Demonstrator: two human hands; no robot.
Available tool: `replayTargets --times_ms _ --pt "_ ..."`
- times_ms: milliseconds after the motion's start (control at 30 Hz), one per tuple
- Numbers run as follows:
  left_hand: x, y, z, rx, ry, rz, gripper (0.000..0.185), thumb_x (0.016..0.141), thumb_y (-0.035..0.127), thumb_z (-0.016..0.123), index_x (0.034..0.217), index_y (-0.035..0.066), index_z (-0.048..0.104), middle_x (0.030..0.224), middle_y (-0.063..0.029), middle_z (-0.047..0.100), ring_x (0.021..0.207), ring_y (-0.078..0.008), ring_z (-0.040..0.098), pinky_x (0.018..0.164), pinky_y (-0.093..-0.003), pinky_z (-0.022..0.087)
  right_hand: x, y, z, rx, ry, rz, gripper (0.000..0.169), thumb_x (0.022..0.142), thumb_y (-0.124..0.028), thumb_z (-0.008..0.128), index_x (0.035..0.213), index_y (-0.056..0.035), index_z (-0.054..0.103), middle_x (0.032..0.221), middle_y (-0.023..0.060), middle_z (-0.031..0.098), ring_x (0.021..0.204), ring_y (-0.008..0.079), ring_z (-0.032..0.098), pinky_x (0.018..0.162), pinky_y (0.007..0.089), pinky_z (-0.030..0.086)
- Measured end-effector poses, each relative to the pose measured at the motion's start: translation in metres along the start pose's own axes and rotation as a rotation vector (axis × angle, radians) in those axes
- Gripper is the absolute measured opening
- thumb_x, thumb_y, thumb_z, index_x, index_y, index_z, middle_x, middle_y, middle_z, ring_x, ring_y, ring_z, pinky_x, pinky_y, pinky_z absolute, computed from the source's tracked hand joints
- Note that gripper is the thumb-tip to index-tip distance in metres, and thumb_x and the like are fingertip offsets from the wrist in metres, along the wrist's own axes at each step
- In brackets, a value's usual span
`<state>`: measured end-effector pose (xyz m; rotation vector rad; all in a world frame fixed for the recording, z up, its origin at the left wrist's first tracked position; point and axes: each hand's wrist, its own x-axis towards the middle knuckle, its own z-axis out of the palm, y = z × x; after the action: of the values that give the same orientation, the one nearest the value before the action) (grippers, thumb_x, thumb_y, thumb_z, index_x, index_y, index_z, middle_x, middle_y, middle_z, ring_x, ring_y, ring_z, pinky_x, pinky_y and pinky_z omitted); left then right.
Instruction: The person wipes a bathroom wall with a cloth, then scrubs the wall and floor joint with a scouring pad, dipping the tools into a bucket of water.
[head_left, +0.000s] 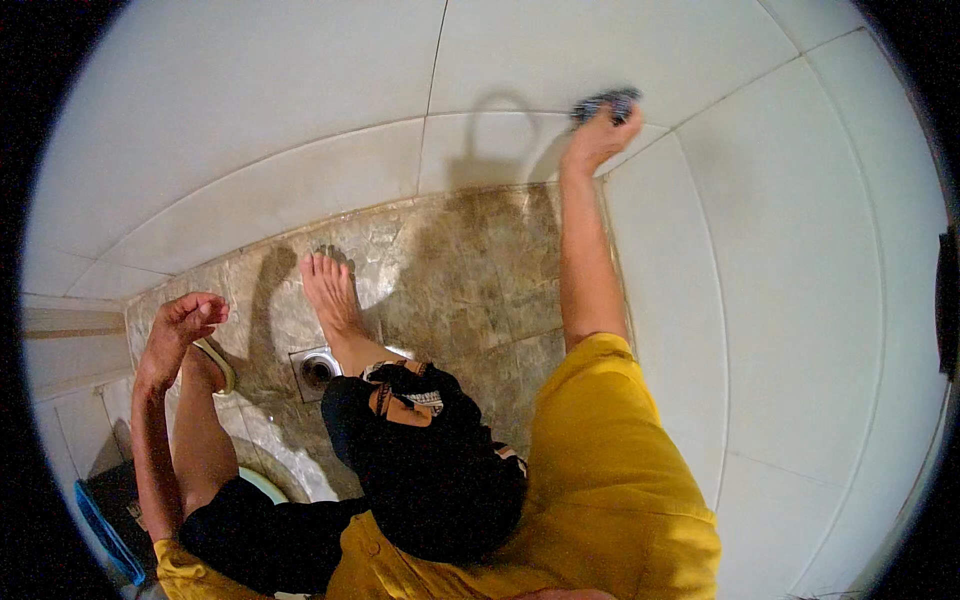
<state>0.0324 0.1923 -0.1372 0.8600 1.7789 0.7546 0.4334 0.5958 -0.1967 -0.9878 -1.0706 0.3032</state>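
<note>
A dark, blurred scrubbing pad (609, 103) is in my right hand (600, 142), pressed against the white tiled wall (330, 67) by the corner, just above a grout line. On the left, my left hand (184, 319) hangs over the floor with its fingers loosely curled together and nothing visible in them. Beneath that hand, a pale slipper (217, 367) is on one foot. My other foot (328, 289) is bare on the wet, mottled brown floor tiles (480, 277).
A metal floor drain (316, 369) lies beside the bare foot. Another white tiled wall (787, 300) rises close along my right arm. Behind my leg shows a pale green curved rim (261, 486). A blue-edged object (109, 532) stands at lower left.
</note>
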Motion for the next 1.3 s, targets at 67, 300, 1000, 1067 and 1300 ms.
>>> replayTargets --times_ms 67,300,1000,1067,1300 --pt "-0.001 -0.002 -0.001 -0.001 0.024 0.0 0.032 0.09 0.035 0.055 0.102 0.006 0.062 0.094 -0.002 0.065 0.091 -0.0131 0.059 0.08 -0.0272 0.042 0.014 0.019 0.006 0.04 0.193 0.192 0.032 0.087 -0.012 0.054 0.113 0.0042 0.044 0.111 0.0212 0.046 0.104 0.0335 0.044 0.094 0.0424 0.034" --pt "-0.014 0.013 0.001 0.016 0.017 0.018 0.033 0.09 0.035 0.055 0.102 0.005 0.062 0.095 -0.0026 0.064 0.09 -0.0134 0.059 0.08 -0.0278 0.043 -0.083 -0.037 0.04 0.052 -0.259 -0.327 0.033 0.084 -0.006 0.053 0.114 0.0041 0.043 0.109 0.0199 0.044 0.105 0.0324 0.043 0.095 0.0427 0.033" --pt "-0.003 0.003 0.006 0.015 -0.007 0.012 0.033 0.09 0.036 0.054 0.1 0.005 0.063 0.091 -0.0004 0.065 0.088 -0.0116 0.059 0.077 -0.0278 0.043 0.029 0.0 0.013 0.051 0.198 0.307 0.034 0.091 -0.01 0.047 0.119 0.0076 0.04 0.11 0.0235 0.047 0.103 0.0346 0.046 0.093 0.0426 0.034" --pt "0.003 0.003 0.012 0.012 -0.019 0.04 0.032 0.09 0.035 0.054 0.099 0.006 0.063 0.091 -0.0006 0.065 0.088 -0.012 0.059 0.077 -0.0279 0.043 -0.018 -0.009 0.027 -0.016 0.07 0.004 0.038 0.09 -0.016 0.051 0.118 0.006 0.042 0.109 0.022 0.046 0.107 0.0347 0.043 0.096 0.045 0.031" --pt "-0.006 -0.004 0.004 0.032 0.011 0.019 0.032 0.09 0.035 0.055 0.099 0.005 0.063 0.09 -0.0005 0.065 0.086 -0.0118 0.058 0.076 -0.0276 0.043 -0.015 -0.036 0.014 0.095 -0.051 0.041 0.035 0.085 -0.005 0.048 0.118 0.0034 0.041 0.11 0.0198 0.045 0.105 0.0345 0.045 0.095 0.0417 0.034"
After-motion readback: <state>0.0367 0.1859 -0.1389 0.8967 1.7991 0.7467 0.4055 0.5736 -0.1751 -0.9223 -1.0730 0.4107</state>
